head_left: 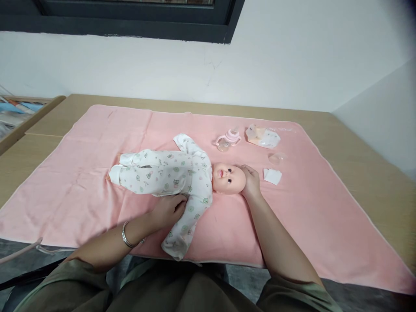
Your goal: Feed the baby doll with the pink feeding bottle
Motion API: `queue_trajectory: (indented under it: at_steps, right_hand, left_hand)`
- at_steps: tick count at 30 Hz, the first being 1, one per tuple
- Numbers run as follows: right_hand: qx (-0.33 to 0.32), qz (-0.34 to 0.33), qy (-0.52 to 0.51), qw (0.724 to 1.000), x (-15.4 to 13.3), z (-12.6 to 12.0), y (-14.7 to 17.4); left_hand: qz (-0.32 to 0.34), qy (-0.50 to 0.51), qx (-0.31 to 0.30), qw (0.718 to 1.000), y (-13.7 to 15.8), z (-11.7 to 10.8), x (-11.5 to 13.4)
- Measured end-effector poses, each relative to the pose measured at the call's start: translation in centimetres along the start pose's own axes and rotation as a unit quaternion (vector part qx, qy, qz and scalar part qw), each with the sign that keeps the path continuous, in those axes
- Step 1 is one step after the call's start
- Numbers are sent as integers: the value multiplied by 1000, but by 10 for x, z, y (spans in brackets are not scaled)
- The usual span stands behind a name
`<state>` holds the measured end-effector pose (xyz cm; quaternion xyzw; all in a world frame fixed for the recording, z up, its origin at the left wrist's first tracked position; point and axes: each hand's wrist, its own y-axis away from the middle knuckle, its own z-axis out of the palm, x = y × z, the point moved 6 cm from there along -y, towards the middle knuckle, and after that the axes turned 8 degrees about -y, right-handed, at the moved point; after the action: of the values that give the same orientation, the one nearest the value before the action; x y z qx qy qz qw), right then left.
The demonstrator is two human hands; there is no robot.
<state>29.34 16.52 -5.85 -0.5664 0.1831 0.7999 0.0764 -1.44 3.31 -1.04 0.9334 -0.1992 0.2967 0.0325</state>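
Observation:
A baby doll [229,178] lies face up across the pink mat, with its head to the right and its feet to the left. It wears a white onesie [175,171] with small printed figures, and one sleeve hangs toward the mat's near edge. My left hand [169,209] is curled against the doll's near side, just below the armpit; its fingertips are partly hidden by the body. At the crown, my right hand [251,180] cups the back of the doll's head, with some fingers out of sight behind it.
A pink-handled baby bottle [228,139] lies beyond the doll's head. Right of it are a soft printed packet [264,136], a small clear dome [277,158] and a folded white cloth [272,176]. The pink mat [312,208] covers much of the wooden table [373,173], which meets a wall.

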Motion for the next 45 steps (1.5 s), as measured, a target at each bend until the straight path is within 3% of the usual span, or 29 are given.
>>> queue_trajectory:
  at_steps: [13,40,45]
  right_hand:
    - [-2,3,5,1000,-2,1,1]
    - [-9,-4,3,1000,0,0,-1]
    - [2,-4,15,1000,-2,0,0]
  left_hand:
    - [-17,7,-24,1000,-1,-2,2]
    - [-15,-5,-18,1000,0,-4,3]
    - [-17,34,-17,999,0,-3,4]
